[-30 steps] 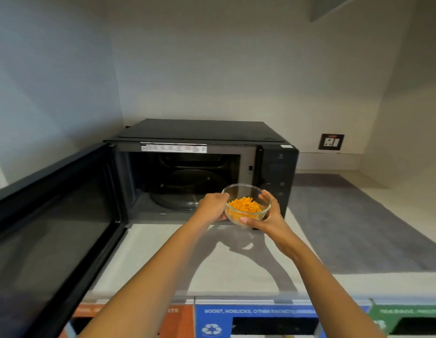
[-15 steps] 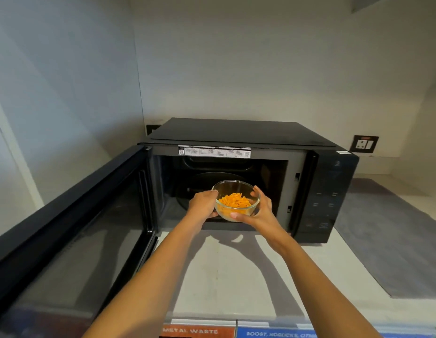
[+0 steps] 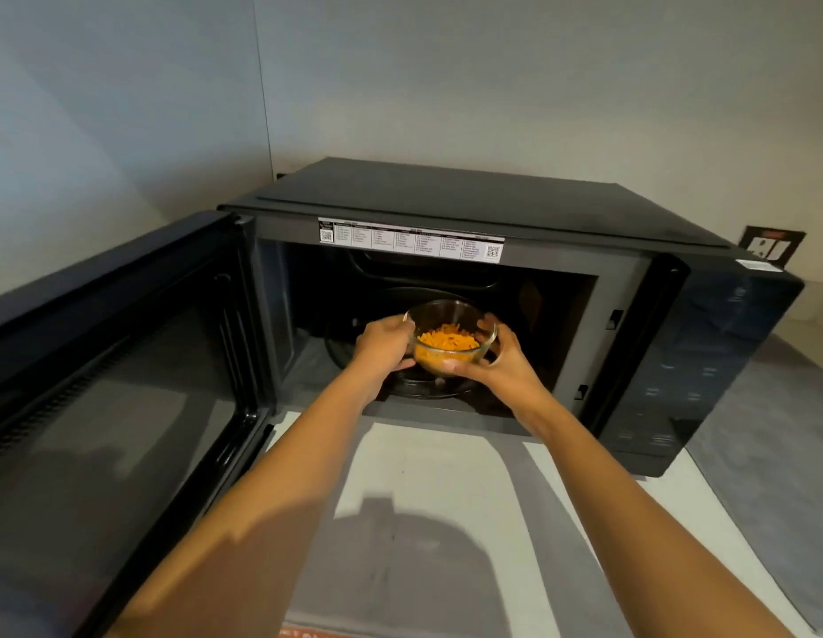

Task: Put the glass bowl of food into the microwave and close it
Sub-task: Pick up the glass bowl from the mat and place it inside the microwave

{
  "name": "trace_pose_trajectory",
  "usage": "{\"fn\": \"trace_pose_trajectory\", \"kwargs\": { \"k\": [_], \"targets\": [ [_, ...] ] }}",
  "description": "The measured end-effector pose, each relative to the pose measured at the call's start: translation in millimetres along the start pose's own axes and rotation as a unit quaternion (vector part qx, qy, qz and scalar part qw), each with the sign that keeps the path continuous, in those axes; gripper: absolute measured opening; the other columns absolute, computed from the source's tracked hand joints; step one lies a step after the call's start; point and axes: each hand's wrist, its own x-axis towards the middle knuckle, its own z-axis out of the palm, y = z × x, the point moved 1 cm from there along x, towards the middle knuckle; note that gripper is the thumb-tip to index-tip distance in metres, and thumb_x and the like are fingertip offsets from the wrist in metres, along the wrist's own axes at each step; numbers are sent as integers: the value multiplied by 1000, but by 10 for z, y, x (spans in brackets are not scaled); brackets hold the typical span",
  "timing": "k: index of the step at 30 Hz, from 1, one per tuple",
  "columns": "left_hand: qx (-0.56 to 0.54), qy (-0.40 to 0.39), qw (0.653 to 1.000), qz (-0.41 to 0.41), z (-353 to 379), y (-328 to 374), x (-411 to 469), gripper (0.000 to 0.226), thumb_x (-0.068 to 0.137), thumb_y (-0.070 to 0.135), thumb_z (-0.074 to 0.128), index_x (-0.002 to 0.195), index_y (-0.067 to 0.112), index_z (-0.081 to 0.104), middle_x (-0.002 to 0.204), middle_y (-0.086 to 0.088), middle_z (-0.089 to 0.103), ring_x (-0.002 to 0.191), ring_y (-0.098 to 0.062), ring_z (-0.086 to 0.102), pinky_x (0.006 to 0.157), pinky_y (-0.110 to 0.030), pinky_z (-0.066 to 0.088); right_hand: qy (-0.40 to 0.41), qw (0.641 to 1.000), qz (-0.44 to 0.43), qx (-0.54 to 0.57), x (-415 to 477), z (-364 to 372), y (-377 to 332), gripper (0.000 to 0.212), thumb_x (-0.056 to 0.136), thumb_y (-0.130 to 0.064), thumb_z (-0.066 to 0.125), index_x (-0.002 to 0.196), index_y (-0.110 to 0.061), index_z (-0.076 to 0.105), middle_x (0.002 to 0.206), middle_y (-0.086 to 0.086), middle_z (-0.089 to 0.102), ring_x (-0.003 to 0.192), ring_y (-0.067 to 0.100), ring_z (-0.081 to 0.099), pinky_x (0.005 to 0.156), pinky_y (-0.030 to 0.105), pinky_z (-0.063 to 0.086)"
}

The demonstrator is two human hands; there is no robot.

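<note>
A small glass bowl [image 3: 451, 329] holding orange food is inside the mouth of the black microwave [image 3: 469, 200], just above the round turntable [image 3: 423, 389]. My left hand [image 3: 384, 347] grips the bowl's left side and my right hand [image 3: 497, 361] cups its right side and underside. Both forearms reach in from the bottom of the view. The microwave door [image 3: 114, 384] is swung wide open to the left. Whether the bowl touches the turntable is hidden by my hands.
The microwave stands on a pale counter [image 3: 423, 522] in a wall corner. Its control panel [image 3: 704, 361] is at the right. A grey mat [image 3: 778, 476] lies on the counter to the right, and a wall socket [image 3: 771, 244] sits behind.
Both hands have carried the bowl forward from in front of the opening into the cavity, over the turntable. My head has moved closer to the microwave.
</note>
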Motion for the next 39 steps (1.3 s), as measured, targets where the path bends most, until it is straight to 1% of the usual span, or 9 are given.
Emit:
{"fn": "trace_pose_trajectory", "kwargs": {
  "k": [2,4,9,14,20,23,29,34,39],
  "targets": [
    [-1,7,1000,3,4,32,138,31,96,21,48,121,8,61,121,-15,64,110,-26,63,87,-34,56,-11,1000,5,11,125,-12,-19,93,61,-27,85,138,-26,32,136,-6,42,116,3,48,86,14,40],
    [-7,12,1000,7,-1,94,283,29,95,19,50,119,5,60,121,-17,64,110,-27,63,83,-31,55,-21,1000,-10,20,283,-11,-55,72,61,-22,85,118,-38,44,113,-19,55,96,-13,58,73,3,44],
    [-56,27,998,12,-53,275,560,33,94,19,55,123,4,55,126,-14,59,106,-26,61,86,-27,51,-24,999,-11,42,638,35,-165,59,62,-13,84,91,-47,47,87,-34,52,70,-31,52,56,-7,39],
    [-35,16,999,23,-91,279,730,34,97,21,49,126,4,52,130,-16,58,107,-26,60,88,-27,49,-62,997,-13,38,869,87,-192,54,66,-2,80,92,-38,50,90,-26,57,70,-26,57,56,-4,43],
    [-29,9,1000,5,-99,239,831,37,96,18,50,129,2,50,132,-18,56,105,-29,60,88,-30,49,-70,997,3,34,927,128,-121,56,68,-4,78,91,-44,46,93,-24,54,70,-25,56,56,-5,41],
    [-30,-2,1000,2,-93,223,869,35,96,17,51,127,2,51,131,-18,57,106,-29,60,87,-30,48,-63,997,11,38,937,135,-85,58,68,-5,79,100,-40,46,94,-22,56,81,-12,55,57,-3,43],
    [-23,-11,1000,1,-98,122,914,31,96,17,50,123,4,55,128,-17,59,111,-29,60,87,-28,48,-58,997,28,46,926,171,-32,63,68,-5,79,115,-29,45,95,-20,56,84,-8,52,58,-2,45],
    [-19,-8,1000,-7,-134,52,961,30,95,17,50,123,5,55,127,-17,60,117,-30,59,87,-29,49,-52,997,38,48,908,224,12,76,67,-7,80,131,-22,43,115,-6,56,103,9,53,72,10,44],
    [-25,-10,1000,-5,-142,0,991,31,95,15,49,123,4,55,127,-18,60,116,-30,59,87,-29,49,-52,996,32,58,916,253,42,71,67,-4,79,127,-23,46,104,-13,57,87,-8,52,59,0,46]
  ]
}}
